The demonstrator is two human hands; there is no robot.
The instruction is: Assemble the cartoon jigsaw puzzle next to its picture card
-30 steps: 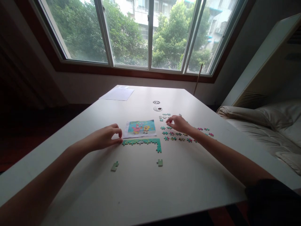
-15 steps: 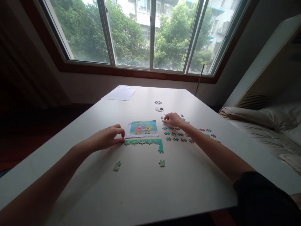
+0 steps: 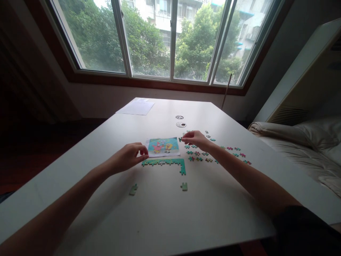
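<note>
My right hand (image 3: 196,139) pinches a dark green jigsaw puzzle piece (image 3: 180,139) between thumb and fingertips, just right of the picture sheet. That sheet (image 3: 163,145) is a printed cartoon scene with a pink starfish and a yellow sponge figure. Over its lower left corner, my left hand (image 3: 134,153) has curled fingers, with a gap between thumb and forefinger and nothing seen in them. Below lies a joined strip of green puzzle pieces (image 3: 162,162), turning down at its right end. Two loose pieces lie nearer me: a left one (image 3: 133,189) and a right one (image 3: 184,186).
Several loose puzzle pieces (image 3: 197,153) are spread beneath and beyond my right forearm. White paper (image 3: 138,107) lies at the table's far left. Two round inserts (image 3: 181,124) are set in the white tabletop. A padded seat (image 3: 287,142) stands on the right.
My right hand has lifted a puzzle piece from the spread pieces and moved it slightly left. My left hand has shifted right and up, from the strip's left end onto the sheet's corner.
</note>
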